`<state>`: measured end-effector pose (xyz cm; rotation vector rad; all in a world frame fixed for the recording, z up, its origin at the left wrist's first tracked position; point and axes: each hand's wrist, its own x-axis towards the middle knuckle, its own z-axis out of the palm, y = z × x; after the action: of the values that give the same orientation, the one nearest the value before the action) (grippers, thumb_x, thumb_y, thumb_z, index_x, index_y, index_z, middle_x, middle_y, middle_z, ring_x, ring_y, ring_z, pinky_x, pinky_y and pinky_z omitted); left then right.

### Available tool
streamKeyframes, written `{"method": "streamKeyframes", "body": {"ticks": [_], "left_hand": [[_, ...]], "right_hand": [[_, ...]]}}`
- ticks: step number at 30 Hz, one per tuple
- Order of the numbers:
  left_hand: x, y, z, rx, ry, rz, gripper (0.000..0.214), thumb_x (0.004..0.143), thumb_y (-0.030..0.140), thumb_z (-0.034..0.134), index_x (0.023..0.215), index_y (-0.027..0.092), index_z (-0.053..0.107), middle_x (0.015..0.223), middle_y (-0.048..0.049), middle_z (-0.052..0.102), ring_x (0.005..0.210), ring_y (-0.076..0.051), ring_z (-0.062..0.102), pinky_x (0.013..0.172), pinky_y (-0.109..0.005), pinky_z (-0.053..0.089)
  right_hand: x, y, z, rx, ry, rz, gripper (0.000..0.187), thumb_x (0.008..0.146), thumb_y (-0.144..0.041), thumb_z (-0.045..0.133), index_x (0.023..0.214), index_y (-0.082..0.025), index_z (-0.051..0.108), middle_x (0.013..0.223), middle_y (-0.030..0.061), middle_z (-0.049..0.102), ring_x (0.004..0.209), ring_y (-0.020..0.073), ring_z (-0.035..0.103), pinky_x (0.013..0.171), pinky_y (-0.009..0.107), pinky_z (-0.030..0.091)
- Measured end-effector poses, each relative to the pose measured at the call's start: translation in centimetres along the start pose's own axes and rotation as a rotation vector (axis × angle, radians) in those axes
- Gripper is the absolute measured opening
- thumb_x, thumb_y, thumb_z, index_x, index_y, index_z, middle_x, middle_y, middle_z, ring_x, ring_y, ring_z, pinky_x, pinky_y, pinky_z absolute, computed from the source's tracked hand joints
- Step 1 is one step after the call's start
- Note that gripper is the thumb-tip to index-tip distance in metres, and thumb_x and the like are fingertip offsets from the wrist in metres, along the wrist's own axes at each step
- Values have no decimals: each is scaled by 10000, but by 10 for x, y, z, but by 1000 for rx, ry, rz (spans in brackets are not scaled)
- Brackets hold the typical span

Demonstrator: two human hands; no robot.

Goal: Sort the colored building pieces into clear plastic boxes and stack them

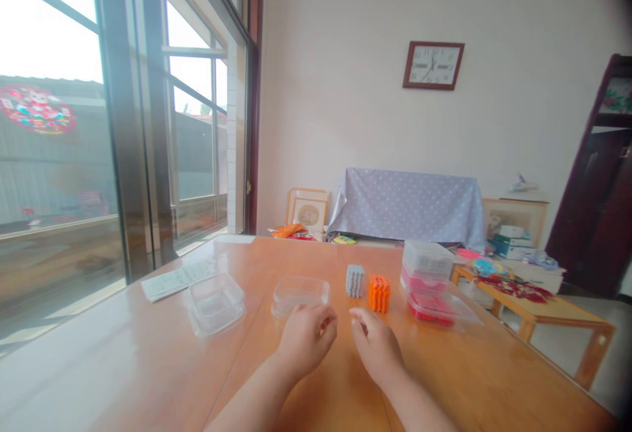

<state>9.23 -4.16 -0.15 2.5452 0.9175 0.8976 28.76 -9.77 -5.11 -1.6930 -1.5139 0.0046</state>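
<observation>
My left hand [307, 338] is loosely curled above the wooden table [257, 379], fingers closed, with nothing showing in them. It is just in front of a clear plastic container [301, 292] and overlaps its near edge. To its right, my right hand [379, 350] is also curled, thumb against the fingers, and no held thing shows. The hands are apart. Beyond the right hand stand an orange block of bumpy pieces [379, 294] and, a little farther back, a similar grey block [355, 280]. Neither hand touches these blocks.
Another clear container [216, 303] sits at left beside a printed sheet [178, 280]. Stacked boxes, clear over pink [427, 277], stand at right with a transparent lid [467, 310]. A low wooden table [557, 313] holds dark red items. A window [54, 155] borders the left.
</observation>
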Motion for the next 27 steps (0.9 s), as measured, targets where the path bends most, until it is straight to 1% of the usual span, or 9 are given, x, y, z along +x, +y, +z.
{"method": "streamKeyframes", "body": {"ticks": [2,4,7,9,11,14,23,25,27], "left_hand": [[3,-8,-10,36,133,-85,176,881,200,450,947,233,610,922,-13,693,894,-174,641,807,-295,432],[4,-20,-18,118,213,-210,241,825,149,467,1024,230,576,1046,-30,668,954,-188,634,765,-288,433],[2,-38,-23,255,134,-379,356,790,150,489,1129,248,536,1218,-49,606,909,-201,649,679,-294,425],[-1,-48,-21,303,51,-421,354,809,175,496,1151,258,533,1248,-54,581,904,-203,657,668,-293,427],[-2,-54,-16,321,24,-409,336,840,197,495,1166,264,539,1249,-58,567,966,-210,653,704,-294,443],[1,-61,-10,320,41,-377,324,871,203,487,1182,274,549,1235,-59,557,1027,-211,638,744,-292,451],[7,-67,-4,238,100,-355,193,915,173,455,1046,232,584,1121,-56,574,874,-165,632,718,-266,419],[7,-65,-2,208,122,-311,190,915,172,463,1049,232,584,1109,-55,581,872,-167,627,729,-268,420],[7,-61,-1,173,144,-247,188,918,178,472,1056,238,584,1113,-51,587,896,-172,621,757,-271,426]], "right_hand": [[-1,-1,1,6,-20,19,328,928,-306,431,1156,-265,663,1134,34,725,1031,212,674,887,315,489],[-2,-4,2,13,-38,27,327,926,-311,434,1144,-265,673,1118,33,732,1013,210,679,886,315,489],[-4,-7,2,26,-55,24,323,930,-319,430,1115,-260,687,1087,34,738,990,206,681,877,311,489],[-4,-7,1,31,-60,19,323,935,-324,424,1106,-255,690,1069,37,740,981,204,679,868,308,489],[-4,-7,1,36,-63,15,323,935,-327,425,1104,-252,691,1057,39,741,969,204,679,860,305,490],[-4,-5,2,44,-60,17,319,930,-331,432,1099,-257,692,1047,34,742,950,202,680,845,300,493],[-5,-4,4,51,-46,12,317,929,-331,428,1093,-258,690,1039,35,741,946,200,683,823,296,494],[-6,-6,3,46,-35,23,339,930,-341,430,1162,-258,664,1001,34,740,905,199,688,777,292,496],[-6,-9,2,42,-17,41,408,931,-362,436,1296,-259,588,874,14,730,790,191,685,703,288,488]]}}
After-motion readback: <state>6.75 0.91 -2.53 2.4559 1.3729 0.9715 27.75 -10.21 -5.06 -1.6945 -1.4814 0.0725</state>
